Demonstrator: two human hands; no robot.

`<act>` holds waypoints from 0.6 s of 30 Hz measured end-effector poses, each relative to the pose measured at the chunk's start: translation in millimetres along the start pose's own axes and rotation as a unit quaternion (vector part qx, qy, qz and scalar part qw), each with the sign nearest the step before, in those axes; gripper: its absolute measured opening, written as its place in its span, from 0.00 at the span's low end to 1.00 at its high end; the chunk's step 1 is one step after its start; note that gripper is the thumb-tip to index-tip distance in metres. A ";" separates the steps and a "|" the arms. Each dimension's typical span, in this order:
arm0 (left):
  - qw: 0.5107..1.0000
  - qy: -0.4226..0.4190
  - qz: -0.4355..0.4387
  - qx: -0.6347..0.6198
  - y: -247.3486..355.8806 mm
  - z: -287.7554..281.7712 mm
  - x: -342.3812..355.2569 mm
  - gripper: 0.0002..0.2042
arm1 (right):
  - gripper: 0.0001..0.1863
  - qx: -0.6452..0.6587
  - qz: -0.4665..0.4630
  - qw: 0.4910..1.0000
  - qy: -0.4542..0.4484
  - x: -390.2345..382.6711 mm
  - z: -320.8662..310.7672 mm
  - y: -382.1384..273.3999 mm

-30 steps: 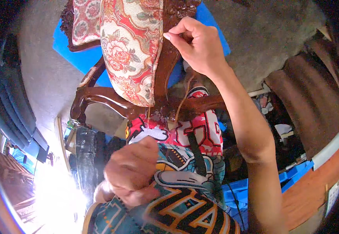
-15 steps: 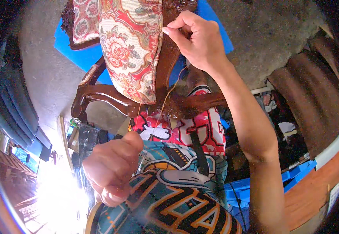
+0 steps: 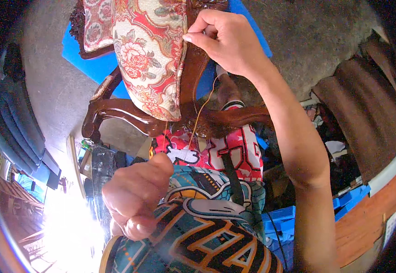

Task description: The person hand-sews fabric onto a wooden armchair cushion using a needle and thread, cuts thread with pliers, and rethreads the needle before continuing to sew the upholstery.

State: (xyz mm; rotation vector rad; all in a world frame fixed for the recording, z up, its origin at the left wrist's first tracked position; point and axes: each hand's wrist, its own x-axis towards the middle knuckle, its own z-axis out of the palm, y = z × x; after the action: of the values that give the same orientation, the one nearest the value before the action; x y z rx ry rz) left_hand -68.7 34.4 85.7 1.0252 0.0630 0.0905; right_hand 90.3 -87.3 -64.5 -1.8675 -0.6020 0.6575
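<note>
A chair's floral upholstered pad (image 3: 136, 59), cream and red, is set in a carved dark brown wooden frame (image 3: 125, 113). Pinched closed, my right hand (image 3: 229, 41) has its thumb and fingertip at the pad's right edge; what is between them is too small to make out. My left hand (image 3: 138, 195) is a closed fist low in front of my shirt. From it a thin tan thread (image 3: 165, 136) runs straight up to the pad's bottom tip. Another length of thread (image 3: 202, 109) hangs in a loose curve over the wood, below my right wrist.
Blue sheeting (image 3: 82, 57) lies on the concrete floor (image 3: 298, 32) under the chair. Brown cloth (image 3: 357, 118) drapes over something at the right, beside dark clutter and blue plastic pieces (image 3: 279, 220). Dark blue folded material (image 3: 16, 123) stands at the left, near a bright glare.
The chair pad and my right hand have shifted slightly left in the picture. My left fist has moved a little to the right. The loose thread's curve has changed shape.
</note>
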 end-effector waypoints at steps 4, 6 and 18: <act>1.000 -0.019 -0.009 0.022 -0.5 0.2 1.0 0.22 | 0.09 -0.021 -0.039 0.998 -0.035 0.5 -2.2 -1.0; 0.998 -0.032 -0.019 0.045 0.7 1.9 0.4 0.21 | 0.09 -0.019 -0.037 0.999 -0.033 -0.3 -2.5 0.5; 0.929 -0.198 -0.129 0.286 -39.0 18.4 -17.9 0.16 | 0.09 0.024 0.085 0.962 -0.257 26.9 -36.1 -28.4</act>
State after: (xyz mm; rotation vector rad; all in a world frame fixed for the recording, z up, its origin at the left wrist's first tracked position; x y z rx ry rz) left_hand -83.0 -3.3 62.0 1.5910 -0.1540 -0.3977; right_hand 131.3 -83.1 -30.8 -1.7165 -0.7495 1.2806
